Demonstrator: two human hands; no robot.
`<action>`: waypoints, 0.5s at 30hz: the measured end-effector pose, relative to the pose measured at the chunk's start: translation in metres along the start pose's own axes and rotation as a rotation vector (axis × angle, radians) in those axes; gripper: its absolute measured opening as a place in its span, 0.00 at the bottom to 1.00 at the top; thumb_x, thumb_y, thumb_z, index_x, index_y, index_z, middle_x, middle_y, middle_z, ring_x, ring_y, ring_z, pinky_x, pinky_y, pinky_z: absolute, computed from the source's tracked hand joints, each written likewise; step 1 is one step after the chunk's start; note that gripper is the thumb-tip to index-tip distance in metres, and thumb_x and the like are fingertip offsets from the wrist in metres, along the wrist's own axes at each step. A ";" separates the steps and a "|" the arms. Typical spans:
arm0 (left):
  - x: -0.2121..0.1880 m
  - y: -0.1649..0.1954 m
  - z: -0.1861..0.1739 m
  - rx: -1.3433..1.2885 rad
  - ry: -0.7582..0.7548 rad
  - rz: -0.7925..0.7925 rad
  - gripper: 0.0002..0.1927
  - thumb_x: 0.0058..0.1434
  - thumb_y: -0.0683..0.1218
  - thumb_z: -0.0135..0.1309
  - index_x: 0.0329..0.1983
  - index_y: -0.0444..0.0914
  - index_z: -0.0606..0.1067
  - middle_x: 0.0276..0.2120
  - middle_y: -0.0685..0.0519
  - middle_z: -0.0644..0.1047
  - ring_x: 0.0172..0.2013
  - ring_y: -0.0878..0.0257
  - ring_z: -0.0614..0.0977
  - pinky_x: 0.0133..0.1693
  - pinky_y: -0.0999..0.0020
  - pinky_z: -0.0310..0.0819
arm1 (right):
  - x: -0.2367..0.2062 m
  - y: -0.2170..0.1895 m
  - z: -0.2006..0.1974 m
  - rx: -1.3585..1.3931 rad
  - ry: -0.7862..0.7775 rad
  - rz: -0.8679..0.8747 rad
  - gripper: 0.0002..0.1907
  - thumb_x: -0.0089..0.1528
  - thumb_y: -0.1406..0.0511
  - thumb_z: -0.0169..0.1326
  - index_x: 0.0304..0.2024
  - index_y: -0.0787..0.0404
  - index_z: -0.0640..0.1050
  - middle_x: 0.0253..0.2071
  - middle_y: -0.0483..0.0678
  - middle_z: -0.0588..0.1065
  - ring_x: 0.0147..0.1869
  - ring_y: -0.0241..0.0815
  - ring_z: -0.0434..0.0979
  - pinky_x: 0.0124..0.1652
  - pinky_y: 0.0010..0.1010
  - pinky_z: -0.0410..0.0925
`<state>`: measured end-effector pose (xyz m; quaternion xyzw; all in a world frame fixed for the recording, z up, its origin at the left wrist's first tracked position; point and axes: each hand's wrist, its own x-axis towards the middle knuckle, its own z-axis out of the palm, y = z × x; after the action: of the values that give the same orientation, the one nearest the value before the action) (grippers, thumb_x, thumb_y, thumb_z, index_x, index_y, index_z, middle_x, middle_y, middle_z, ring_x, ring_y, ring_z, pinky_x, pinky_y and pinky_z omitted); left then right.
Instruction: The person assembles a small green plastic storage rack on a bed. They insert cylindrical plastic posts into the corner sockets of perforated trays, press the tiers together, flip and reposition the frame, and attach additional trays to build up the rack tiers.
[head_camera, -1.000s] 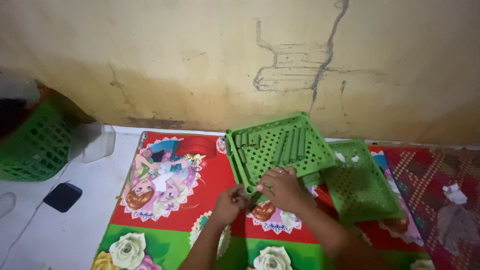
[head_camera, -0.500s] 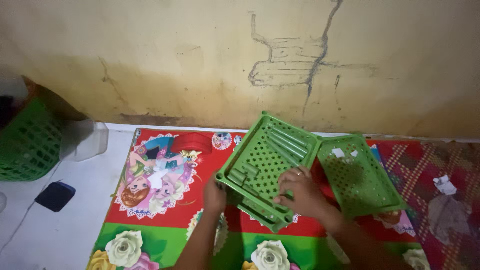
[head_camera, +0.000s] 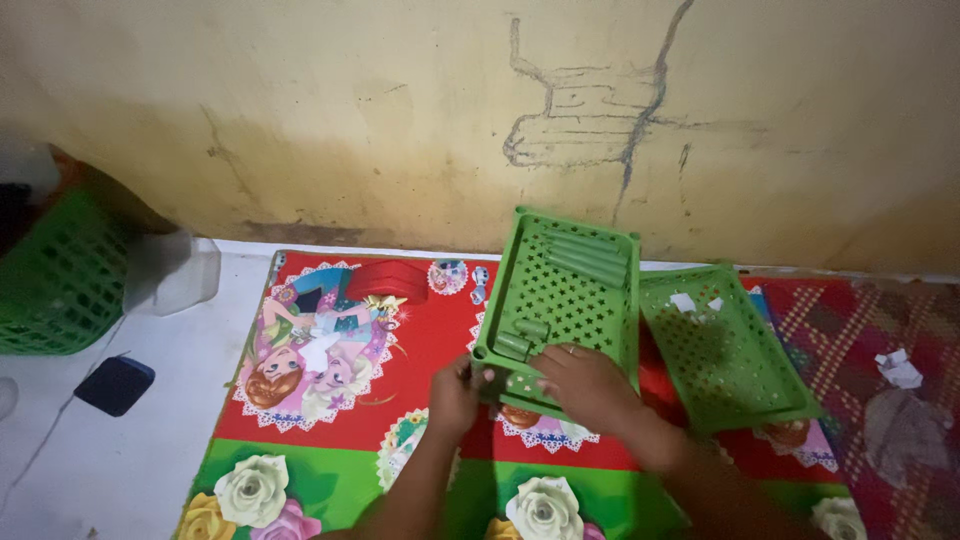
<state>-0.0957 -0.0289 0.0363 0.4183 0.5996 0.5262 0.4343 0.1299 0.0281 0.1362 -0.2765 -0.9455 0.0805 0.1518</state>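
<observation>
A green perforated plastic tray (head_camera: 570, 285) is tilted up on a colourful mat (head_camera: 420, 330), with several green rods and short tubes lying inside it. My left hand (head_camera: 455, 395) grips the tray's near left corner. My right hand (head_camera: 585, 385) lies flat on the tray's near edge, fingers spread over the perforated floor, a ring on one finger. A second green perforated tray (head_camera: 725, 350) lies just to the right with bits of white paper in it.
A green basket (head_camera: 55, 275) and a clear plastic container (head_camera: 175, 270) stand at the far left by the cracked yellow wall. A dark flat phone-like object (head_camera: 115, 385) lies on the white floor. White paper scraps (head_camera: 900, 370) rest on a patterned cloth at the right.
The tray has swung from a diagonal tilt into a squarer position facing me. My right hand slid onto its near edge, and my left hand moved to its corner.
</observation>
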 end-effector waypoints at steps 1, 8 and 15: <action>-0.002 0.003 0.002 -0.021 -0.008 -0.024 0.07 0.64 0.40 0.56 0.43 0.30 0.78 0.26 0.48 0.81 0.24 0.63 0.82 0.27 0.64 0.77 | -0.002 0.005 0.001 -0.009 0.021 -0.035 0.19 0.58 0.61 0.58 0.51 0.58 0.76 0.45 0.49 0.74 0.51 0.53 0.75 0.47 0.45 0.69; -0.011 0.023 0.006 -0.103 -0.103 -0.097 0.07 0.61 0.37 0.59 0.42 0.31 0.81 0.22 0.50 0.78 0.19 0.65 0.77 0.23 0.65 0.73 | -0.007 0.022 -0.003 -0.068 -0.102 -0.005 0.18 0.58 0.61 0.58 0.50 0.55 0.76 0.45 0.47 0.74 0.52 0.50 0.75 0.48 0.43 0.70; -0.017 0.028 0.006 0.000 -0.146 -0.037 0.07 0.61 0.37 0.59 0.41 0.31 0.82 0.21 0.50 0.80 0.20 0.67 0.80 0.25 0.68 0.76 | -0.011 0.022 -0.008 -0.008 -0.101 0.042 0.18 0.57 0.64 0.59 0.50 0.54 0.76 0.46 0.46 0.74 0.52 0.51 0.75 0.47 0.43 0.70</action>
<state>-0.0842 -0.0405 0.0653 0.4441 0.5741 0.4862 0.4866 0.1516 0.0407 0.1357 -0.2923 -0.9463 0.0937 0.1011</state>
